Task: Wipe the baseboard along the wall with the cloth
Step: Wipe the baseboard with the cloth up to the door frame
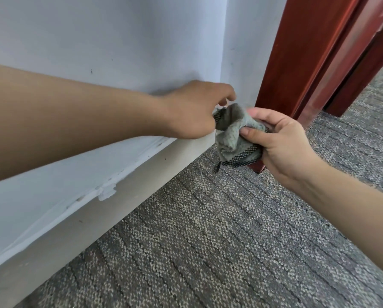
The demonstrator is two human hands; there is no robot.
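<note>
The right hand (pixel 281 143) pinches the cloth (pixel 230 132), with the thumb pressed on its front and the fingers curled round behind. The left hand (pixel 197 110) reaches in from the left with its fingers curled down over the cloth's other end. That grip is mostly hidden behind the hand.

The cloth is bunched between the two hands. It is a soft grey-green fabric with a nubby terry weave, edged by a black-and-white stitched band. A loose dark thread hangs from its lower edge. It is held above the carpet, right at the end of the baseboard (pixel 119 192) where the wall turns a corner. Whether it touches the baseboard cannot be told.

The baseboard is a plain, flat, off-white strip that runs from the lower left edge up to that corner. Along its top edge the paint is chipped and ragged, with small dark specks.

The wall (pixel 97 41) above is smooth, pale bluish white and lightly marked. Just beyond the corner stands a glossy reddish-brown wooden door frame (pixel 297 52).

The carpet (pixel 208 241) is a grey looped pile with darker ribbed stripes.
</note>
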